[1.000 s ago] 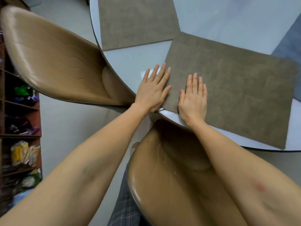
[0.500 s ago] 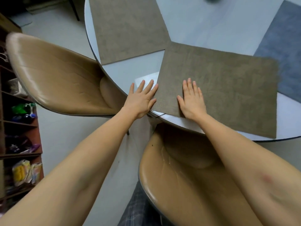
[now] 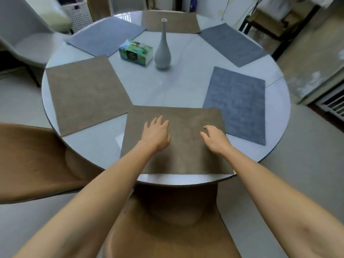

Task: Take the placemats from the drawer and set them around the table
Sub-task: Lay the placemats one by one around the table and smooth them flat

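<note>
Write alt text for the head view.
Both hands, left and right, lie over a brown placemat at the near edge of a round white table. Five more placemats ring it, brown and blue, around a grey vase and a tissue box.

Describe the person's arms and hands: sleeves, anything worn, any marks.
Both arms are bare to the frame edge, with no sleeves showing. The left hand and right hand show no gloves, rings or watch. The right forearm has a small reddish mark near the elbow.

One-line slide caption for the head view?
Both hands, left hand and right hand, on the nearest brown placemat at the round table.
</note>
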`<act>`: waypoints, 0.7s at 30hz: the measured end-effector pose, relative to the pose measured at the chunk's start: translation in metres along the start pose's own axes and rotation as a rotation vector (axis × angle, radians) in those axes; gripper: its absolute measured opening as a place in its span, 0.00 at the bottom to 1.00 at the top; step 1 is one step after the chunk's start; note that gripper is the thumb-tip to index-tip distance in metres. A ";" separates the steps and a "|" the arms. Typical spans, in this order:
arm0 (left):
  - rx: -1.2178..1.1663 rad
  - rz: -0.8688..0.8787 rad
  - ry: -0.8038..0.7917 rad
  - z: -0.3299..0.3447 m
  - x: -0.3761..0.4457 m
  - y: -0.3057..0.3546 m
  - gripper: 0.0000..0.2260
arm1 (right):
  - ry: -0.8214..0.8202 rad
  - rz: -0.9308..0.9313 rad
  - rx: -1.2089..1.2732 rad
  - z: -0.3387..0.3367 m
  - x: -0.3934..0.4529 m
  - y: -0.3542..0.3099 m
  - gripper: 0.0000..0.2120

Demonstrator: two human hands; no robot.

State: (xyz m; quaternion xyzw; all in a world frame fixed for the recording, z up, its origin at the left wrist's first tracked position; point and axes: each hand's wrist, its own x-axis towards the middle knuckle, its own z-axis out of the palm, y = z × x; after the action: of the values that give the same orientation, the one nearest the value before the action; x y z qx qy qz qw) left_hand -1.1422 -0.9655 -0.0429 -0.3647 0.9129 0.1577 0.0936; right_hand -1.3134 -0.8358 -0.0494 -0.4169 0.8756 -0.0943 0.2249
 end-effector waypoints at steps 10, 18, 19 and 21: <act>-0.322 -0.322 0.004 0.058 0.092 0.150 0.35 | -0.006 -0.232 -0.142 0.000 0.087 0.140 0.28; -0.257 -0.493 -0.265 0.101 0.091 0.202 0.60 | -0.231 -0.338 -0.372 -0.021 0.129 0.205 0.38; -0.260 -0.501 -0.269 0.100 0.092 0.202 0.61 | -0.241 -0.360 -0.424 -0.022 0.130 0.205 0.36; -0.275 -0.515 -0.297 0.096 0.093 0.204 0.61 | -0.254 -0.379 -0.511 -0.020 0.130 0.202 0.31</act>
State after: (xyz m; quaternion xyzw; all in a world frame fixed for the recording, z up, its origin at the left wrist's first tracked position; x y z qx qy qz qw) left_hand -1.3458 -0.8506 -0.1145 -0.5659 0.7371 0.3020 0.2127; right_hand -1.5329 -0.8085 -0.1436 -0.6236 0.7428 0.1406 0.1989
